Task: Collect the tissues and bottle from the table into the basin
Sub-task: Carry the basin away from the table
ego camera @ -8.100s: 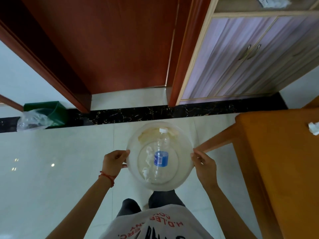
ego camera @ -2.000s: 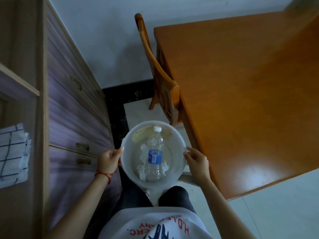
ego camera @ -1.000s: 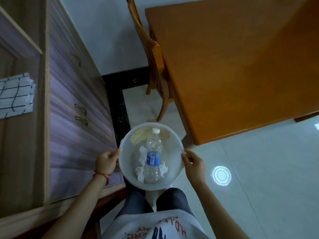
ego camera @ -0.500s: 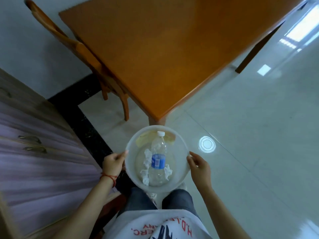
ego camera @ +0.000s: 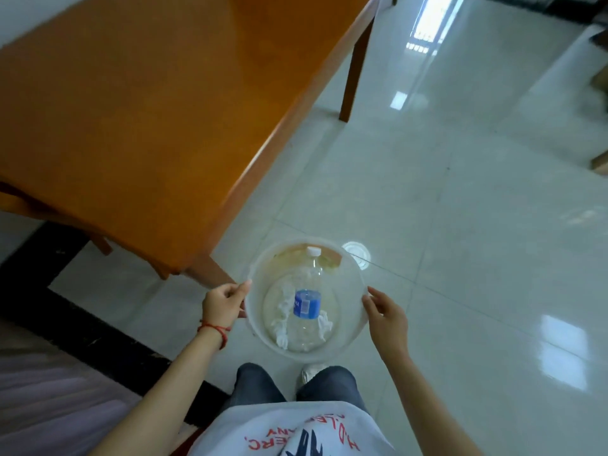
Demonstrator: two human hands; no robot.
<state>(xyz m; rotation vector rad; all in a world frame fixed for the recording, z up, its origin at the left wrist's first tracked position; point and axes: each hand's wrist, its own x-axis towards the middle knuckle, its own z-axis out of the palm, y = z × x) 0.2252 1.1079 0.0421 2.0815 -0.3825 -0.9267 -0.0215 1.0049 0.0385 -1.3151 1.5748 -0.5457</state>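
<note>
I carry a translucent round basin [ego camera: 348,278] in front of my waist, above the tiled floor. Inside it lies a clear plastic bottle [ego camera: 307,301] with a blue label and a white cap pointing away from me. Crumpled white tissues [ego camera: 283,307] lie beside and under the bottle. My left hand [ego camera: 223,302] grips the basin's left rim, thumb over the edge. My right hand [ego camera: 385,312] holds the right rim. The orange wooden table [ego camera: 148,103] fills the upper left, its top bare where I can see it.
A table leg [ego camera: 353,77] stands at the top centre; another leg [ego camera: 210,271] is just left of the basin. A chair leg [ego camera: 102,246] shows under the table at left. A lilac cabinet front [ego camera: 49,396] is at lower left. Glossy white floor tiles [ego camera: 460,225] spread right.
My view has swung to the right: the cabinet has slid off to the lower left and more open floor shows. The basin, bottle and tissues stay held in both hands as before.
</note>
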